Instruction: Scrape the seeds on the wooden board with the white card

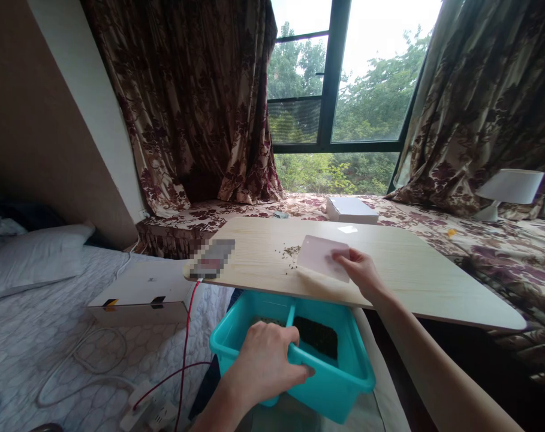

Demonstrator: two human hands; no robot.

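My right hand [360,271] pinches the right edge of a thin, translucent plastic sheet [319,258], which is tilted over the wooden tabletop. Just left of the sheet lies a scatter of small brown grains [291,252], too small to name. Below the table's near edge is a turquoise two-compartment bin [357,384]. My left hand [270,360] grips this bin at its near rim, by the divider, with the thumb on the outside. Dark green grains [317,337] cover the floor of the right compartment. Some pale grains show in the left compartment, mostly hidden behind my hand.
On the left end of the tabletop [411,264] lies a blurred-out phone-like device [211,259] with a red cable [185,348]. A white box [141,294] and a power strip [146,408] rest on the bed. Another box [352,210] and a lamp [510,189] stand by the window.
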